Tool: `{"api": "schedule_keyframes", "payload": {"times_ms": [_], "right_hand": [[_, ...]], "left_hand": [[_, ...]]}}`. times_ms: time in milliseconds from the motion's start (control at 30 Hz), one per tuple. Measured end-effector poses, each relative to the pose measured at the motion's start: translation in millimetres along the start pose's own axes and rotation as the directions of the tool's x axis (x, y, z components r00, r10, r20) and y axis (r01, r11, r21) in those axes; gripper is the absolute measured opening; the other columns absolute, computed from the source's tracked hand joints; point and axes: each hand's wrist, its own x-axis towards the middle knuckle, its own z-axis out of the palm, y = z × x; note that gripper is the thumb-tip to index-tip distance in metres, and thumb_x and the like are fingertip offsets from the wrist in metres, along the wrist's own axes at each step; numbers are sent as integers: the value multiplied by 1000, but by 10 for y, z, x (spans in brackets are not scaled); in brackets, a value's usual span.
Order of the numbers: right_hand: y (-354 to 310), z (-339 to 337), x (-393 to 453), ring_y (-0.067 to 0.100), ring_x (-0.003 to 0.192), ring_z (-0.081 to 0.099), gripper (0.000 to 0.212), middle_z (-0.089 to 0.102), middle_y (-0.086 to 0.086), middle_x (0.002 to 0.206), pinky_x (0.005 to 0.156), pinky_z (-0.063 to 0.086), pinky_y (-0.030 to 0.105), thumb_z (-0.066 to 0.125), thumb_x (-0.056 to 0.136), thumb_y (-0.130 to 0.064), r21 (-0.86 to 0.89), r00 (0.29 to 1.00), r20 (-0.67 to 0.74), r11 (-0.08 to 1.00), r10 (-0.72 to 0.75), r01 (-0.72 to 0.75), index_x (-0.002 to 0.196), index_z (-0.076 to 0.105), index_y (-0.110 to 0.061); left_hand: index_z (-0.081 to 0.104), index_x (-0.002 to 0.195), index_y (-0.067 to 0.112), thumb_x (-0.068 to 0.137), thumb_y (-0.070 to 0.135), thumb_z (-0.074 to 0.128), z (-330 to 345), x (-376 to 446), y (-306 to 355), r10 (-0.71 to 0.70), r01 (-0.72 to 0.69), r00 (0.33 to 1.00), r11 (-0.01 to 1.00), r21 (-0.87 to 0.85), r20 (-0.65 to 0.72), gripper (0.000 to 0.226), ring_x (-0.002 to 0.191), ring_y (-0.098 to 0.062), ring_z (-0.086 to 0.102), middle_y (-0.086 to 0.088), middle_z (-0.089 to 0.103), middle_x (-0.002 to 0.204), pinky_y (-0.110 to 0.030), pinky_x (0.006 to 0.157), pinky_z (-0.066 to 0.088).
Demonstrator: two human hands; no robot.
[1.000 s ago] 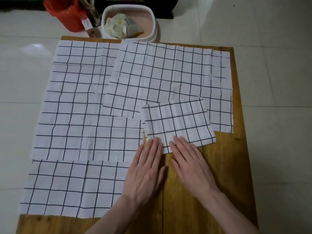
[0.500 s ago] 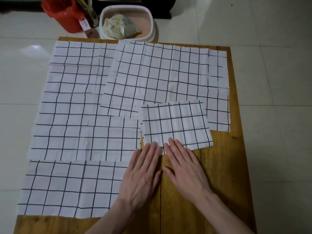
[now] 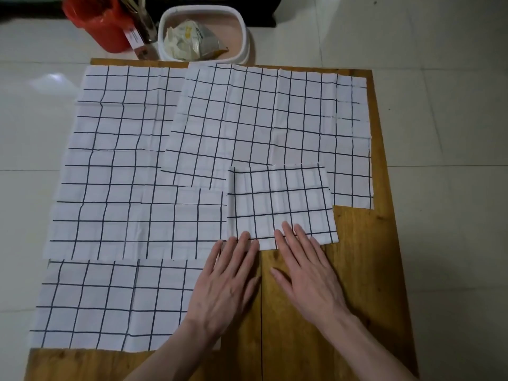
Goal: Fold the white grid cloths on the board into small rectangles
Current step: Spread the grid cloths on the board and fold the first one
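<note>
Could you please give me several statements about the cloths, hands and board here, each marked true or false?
1. Both hands lie flat with fingertips on the folded cloth. True: left hand, right hand.
2. The folded cloth lies at the board's far left corner. False: it sits near the middle, overlapping the large far-right cloth.
3. A red bucket stands on the floor beyond the board. True.
4. Every cloth is already folded small. False: several lie spread open.
</note>
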Motion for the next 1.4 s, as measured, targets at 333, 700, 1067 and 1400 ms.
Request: {"api": "schedule_keyframes", "payload": {"times_ms": [333,700,1067,1400], "right_hand": [[-111,-68,-11,18,161,4,66,3,4,175,125,17,45,18,112,-52,0,994,-21,994,-105,105,166,12,-14],[69,21,-106,17,161,1,81,0,3,175,125,14,44,22,107,-67,19,993,48,994,-109,108,167,6,-15],[580,26,-323,18,161,-1,82,-2,3,175,126,11,46,15,106,-68,-6,994,42,995,103,-103,167,-1,-16],[482,-97,-302,11,161,-3,71,3,-4,175,129,16,48,12,107,-64,160,988,1,975,157,-155,166,12,-23]], "left_hand": [[16,167,8,111,46,27,-56,118,187,27,-22,999,992,-127,43,68,162,-25,10,-9,12,176,-48,125,21],[7,169,19,111,52,30,-56,62,74,47,-23,990,984,-177,131,70,163,-19,1,1,4,177,-52,127,15],[0,169,24,105,73,24,-67,62,68,34,8,982,975,-221,185,84,162,-15,-5,6,-3,177,-49,128,5],[3,169,21,108,68,26,-102,63,102,38,-2,986,977,-214,164,80,163,-17,-2,4,-1,177,-49,128,9]]}}
